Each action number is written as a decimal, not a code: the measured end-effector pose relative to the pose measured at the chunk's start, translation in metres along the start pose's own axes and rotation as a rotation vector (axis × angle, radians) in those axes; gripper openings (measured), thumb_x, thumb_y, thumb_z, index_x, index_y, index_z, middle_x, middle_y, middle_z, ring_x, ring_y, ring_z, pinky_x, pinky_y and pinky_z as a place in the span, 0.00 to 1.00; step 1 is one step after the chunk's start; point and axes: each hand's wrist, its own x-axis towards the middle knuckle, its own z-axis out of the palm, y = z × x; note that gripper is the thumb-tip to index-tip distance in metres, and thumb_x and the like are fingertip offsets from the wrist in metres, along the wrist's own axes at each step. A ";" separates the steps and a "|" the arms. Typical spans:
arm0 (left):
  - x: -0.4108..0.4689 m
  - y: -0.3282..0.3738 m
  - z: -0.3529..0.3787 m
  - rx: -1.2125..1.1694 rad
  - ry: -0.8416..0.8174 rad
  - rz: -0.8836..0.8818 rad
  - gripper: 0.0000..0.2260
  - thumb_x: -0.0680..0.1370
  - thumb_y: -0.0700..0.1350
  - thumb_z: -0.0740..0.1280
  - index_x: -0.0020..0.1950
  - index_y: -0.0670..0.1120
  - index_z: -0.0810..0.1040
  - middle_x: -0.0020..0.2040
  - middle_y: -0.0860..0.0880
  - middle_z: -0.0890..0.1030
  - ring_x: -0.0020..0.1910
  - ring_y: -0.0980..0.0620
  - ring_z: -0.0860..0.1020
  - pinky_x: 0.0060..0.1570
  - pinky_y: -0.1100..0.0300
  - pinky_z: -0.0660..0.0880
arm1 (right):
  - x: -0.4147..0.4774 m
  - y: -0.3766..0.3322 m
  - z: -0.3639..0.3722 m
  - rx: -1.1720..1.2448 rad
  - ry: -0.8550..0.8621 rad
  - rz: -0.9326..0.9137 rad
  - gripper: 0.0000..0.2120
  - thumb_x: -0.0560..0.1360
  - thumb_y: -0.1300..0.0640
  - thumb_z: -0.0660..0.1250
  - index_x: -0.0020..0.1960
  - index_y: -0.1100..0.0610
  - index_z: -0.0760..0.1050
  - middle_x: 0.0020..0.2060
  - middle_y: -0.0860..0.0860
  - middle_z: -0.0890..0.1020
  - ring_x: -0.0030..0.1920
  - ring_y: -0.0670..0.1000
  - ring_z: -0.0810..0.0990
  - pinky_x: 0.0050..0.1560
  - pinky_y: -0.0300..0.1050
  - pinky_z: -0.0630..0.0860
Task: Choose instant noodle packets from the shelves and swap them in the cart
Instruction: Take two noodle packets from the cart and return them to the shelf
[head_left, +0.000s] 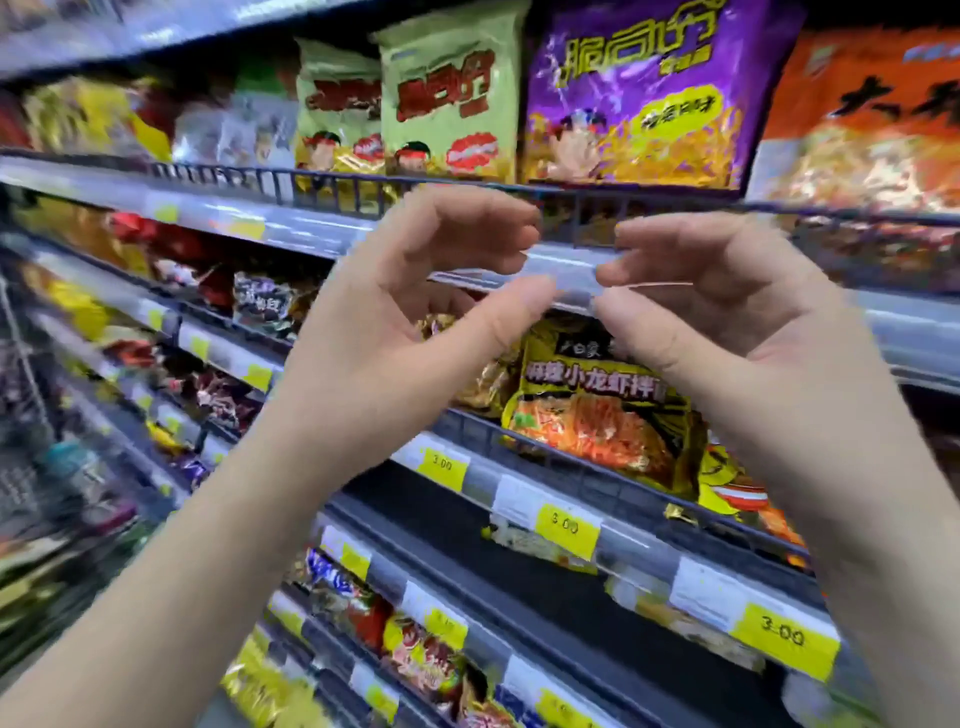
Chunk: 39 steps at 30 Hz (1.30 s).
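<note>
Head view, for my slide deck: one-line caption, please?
Both empty hands, left hand and right hand, raised before instant-noodle shelves, below a purple packet.

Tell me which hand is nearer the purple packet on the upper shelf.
Right. The right hand is raised just below the purple packet, almost under it. The left hand is below too, but off to the packet's left, under the green packets.
</note>
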 end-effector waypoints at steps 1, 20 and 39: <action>-0.009 -0.007 -0.011 0.015 0.016 -0.015 0.13 0.78 0.45 0.72 0.61 0.48 0.76 0.59 0.48 0.83 0.60 0.50 0.81 0.57 0.47 0.79 | -0.002 0.009 0.014 0.035 -0.009 0.021 0.17 0.70 0.52 0.75 0.58 0.49 0.79 0.52 0.52 0.86 0.52 0.51 0.86 0.52 0.42 0.81; -0.174 -0.146 -0.269 0.243 0.384 -0.532 0.11 0.78 0.43 0.70 0.60 0.46 0.77 0.56 0.48 0.83 0.57 0.54 0.81 0.61 0.56 0.78 | -0.013 0.164 0.340 0.443 -0.447 0.419 0.17 0.72 0.56 0.74 0.60 0.56 0.78 0.55 0.56 0.85 0.50 0.47 0.83 0.59 0.45 0.80; -0.206 -0.257 -0.493 0.465 0.801 -0.764 0.13 0.76 0.42 0.72 0.60 0.42 0.79 0.58 0.45 0.85 0.55 0.54 0.83 0.58 0.59 0.79 | 0.101 0.314 0.663 0.731 -1.042 0.480 0.20 0.71 0.56 0.74 0.61 0.56 0.79 0.55 0.53 0.86 0.56 0.54 0.84 0.57 0.46 0.80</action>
